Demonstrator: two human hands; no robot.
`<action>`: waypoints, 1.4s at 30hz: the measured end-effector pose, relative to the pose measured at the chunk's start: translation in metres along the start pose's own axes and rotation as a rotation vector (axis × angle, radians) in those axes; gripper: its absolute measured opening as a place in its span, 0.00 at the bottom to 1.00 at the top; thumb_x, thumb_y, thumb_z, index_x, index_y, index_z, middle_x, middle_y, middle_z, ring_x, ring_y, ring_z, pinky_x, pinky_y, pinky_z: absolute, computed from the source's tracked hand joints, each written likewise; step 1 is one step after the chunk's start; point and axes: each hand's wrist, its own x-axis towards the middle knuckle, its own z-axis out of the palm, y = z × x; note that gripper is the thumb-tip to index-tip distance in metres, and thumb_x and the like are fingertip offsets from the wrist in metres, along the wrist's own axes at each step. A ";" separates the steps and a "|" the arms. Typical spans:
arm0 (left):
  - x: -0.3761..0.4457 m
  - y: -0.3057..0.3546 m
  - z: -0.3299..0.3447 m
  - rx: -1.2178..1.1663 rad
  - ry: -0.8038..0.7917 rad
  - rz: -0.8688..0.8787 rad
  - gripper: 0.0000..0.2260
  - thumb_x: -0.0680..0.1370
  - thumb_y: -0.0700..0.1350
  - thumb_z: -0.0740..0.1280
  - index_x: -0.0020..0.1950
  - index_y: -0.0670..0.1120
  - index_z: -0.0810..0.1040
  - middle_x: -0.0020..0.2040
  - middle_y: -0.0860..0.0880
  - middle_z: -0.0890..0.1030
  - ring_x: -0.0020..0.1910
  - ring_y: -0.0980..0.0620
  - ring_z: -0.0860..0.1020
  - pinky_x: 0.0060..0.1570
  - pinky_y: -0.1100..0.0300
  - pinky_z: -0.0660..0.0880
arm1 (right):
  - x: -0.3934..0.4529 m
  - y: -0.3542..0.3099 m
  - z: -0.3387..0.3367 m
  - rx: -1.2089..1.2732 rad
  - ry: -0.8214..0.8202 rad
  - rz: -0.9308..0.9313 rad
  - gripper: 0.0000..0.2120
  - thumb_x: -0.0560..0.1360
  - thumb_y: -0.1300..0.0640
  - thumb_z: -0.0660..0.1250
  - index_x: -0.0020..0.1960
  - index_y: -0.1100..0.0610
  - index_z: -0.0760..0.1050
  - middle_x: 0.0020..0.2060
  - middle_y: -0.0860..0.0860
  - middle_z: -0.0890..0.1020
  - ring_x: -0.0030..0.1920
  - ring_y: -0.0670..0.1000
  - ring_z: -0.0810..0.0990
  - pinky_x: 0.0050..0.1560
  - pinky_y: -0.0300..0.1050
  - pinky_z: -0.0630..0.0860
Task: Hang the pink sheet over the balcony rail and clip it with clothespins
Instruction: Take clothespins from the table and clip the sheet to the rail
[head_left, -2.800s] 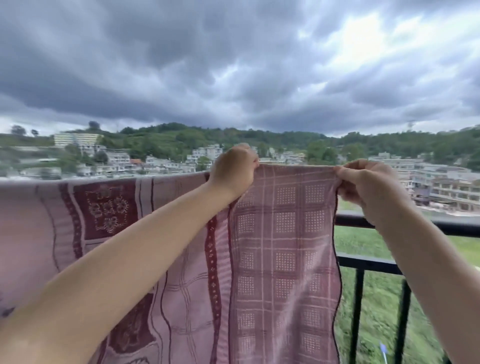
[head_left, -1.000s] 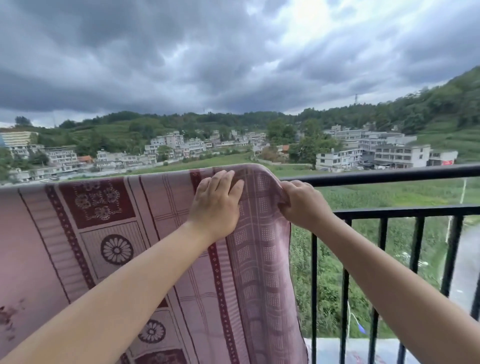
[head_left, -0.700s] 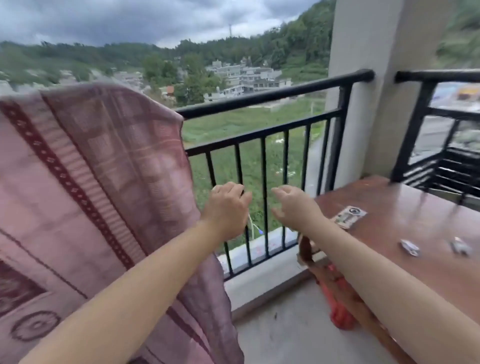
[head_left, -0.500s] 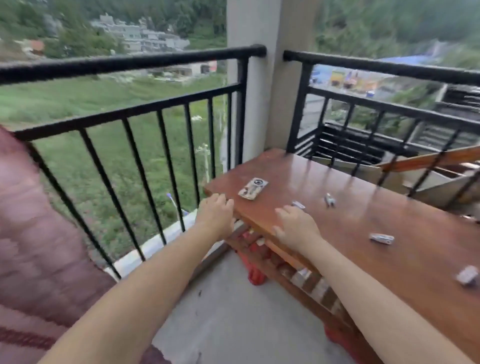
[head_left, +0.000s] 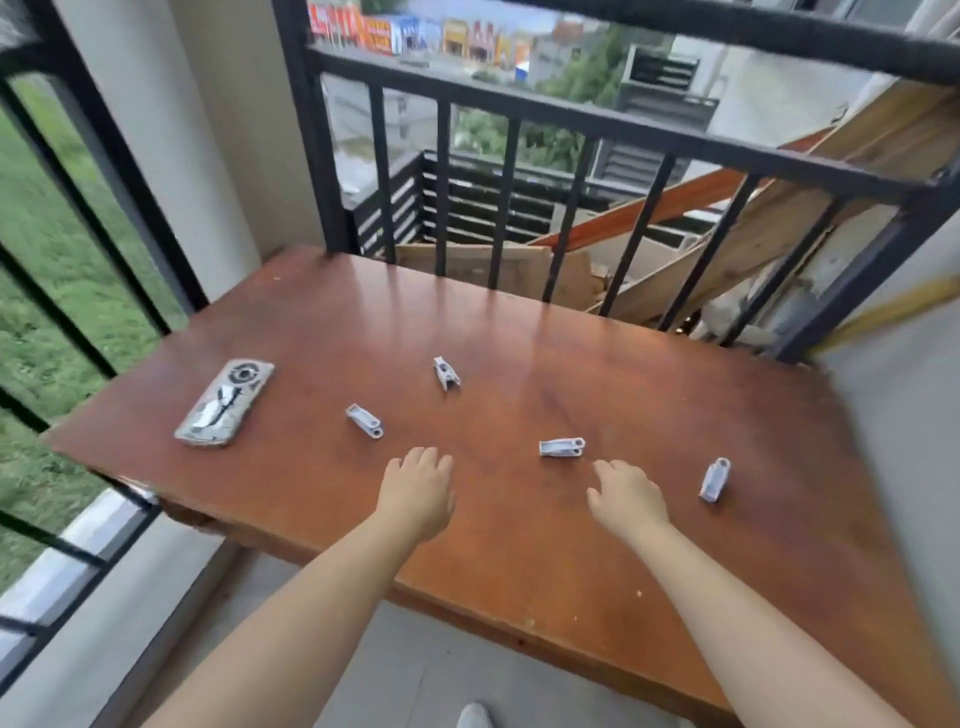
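Both hands have left the pink sheet, now out of view, and moved over the wooden table (head_left: 519, 561). Left hand (head_left: 415, 496) and right hand (head_left: 626, 501) hover palm-down, fingers loosely spread, gripping nothing. Four grey clothespins lie loose on the tabletop, not in any container: one (head_left: 561, 447) just ahead between the hands, one (head_left: 715, 479) right of the right hand, one (head_left: 364, 421) ahead-left, one (head_left: 446, 372) farther ahead. A phone (head_left: 224, 402) lies far left. Balcony rail (head_left: 613, 124) stands beyond.
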 end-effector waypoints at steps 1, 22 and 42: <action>0.012 0.000 0.006 -0.005 -0.020 -0.003 0.17 0.78 0.50 0.56 0.65 0.44 0.65 0.68 0.45 0.67 0.69 0.46 0.63 0.63 0.51 0.65 | 0.013 0.003 0.004 0.006 -0.019 0.006 0.17 0.75 0.54 0.58 0.61 0.58 0.67 0.58 0.56 0.74 0.61 0.58 0.71 0.58 0.50 0.70; 0.124 -0.140 0.042 0.334 -0.163 0.185 0.10 0.59 0.46 0.75 0.37 0.48 0.79 0.35 0.52 0.80 0.38 0.50 0.79 0.32 0.63 0.72 | 0.117 -0.084 0.034 0.121 -0.326 -0.143 0.13 0.72 0.51 0.64 0.33 0.54 0.66 0.38 0.51 0.69 0.47 0.57 0.76 0.39 0.46 0.65; -0.158 -0.111 0.014 -0.872 0.446 -1.118 0.17 0.75 0.51 0.63 0.28 0.49 0.65 0.31 0.45 0.73 0.44 0.39 0.77 0.38 0.58 0.63 | -0.001 -0.247 0.012 0.615 -0.624 -0.817 0.14 0.68 0.61 0.70 0.31 0.50 0.68 0.26 0.50 0.71 0.23 0.41 0.69 0.26 0.33 0.63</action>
